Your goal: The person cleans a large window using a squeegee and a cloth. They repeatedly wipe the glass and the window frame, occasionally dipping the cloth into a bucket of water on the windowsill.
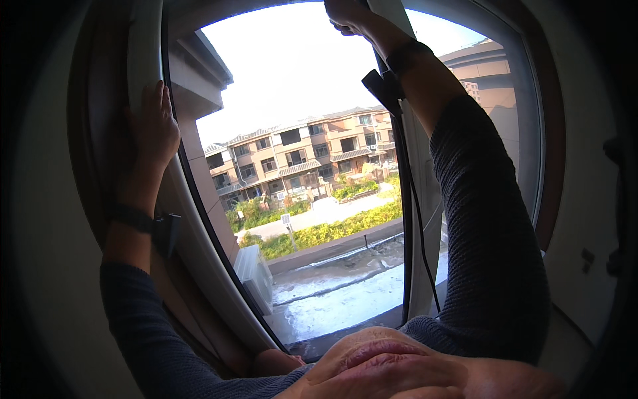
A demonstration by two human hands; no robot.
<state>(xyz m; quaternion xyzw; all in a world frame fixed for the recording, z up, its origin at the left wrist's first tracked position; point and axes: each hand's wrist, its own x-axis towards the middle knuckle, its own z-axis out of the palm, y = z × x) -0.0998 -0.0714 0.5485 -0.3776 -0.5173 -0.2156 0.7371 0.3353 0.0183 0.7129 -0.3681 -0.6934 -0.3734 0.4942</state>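
Note:
My left hand (157,127) is raised against the left side of a light window frame (192,199). Its fingers point up along the frame edge, with the thumb apart. High in the picture, my right hand (346,17) is in front of the window pane (289,65), near the upright bar (421,209). Its fingers are curled, and whether anything is inside them is hidden. Each wrist bears a black strap, with a dark device on the left (167,232) and another on the right (383,90).
A black cable (421,239) hangs beside the upright bar. Outside, an air conditioner unit (253,274) stands on a flat roof ledge (344,299). Beyond are shrubs (349,219) and a row of houses (299,154). A brown window surround (551,149) curves along the right.

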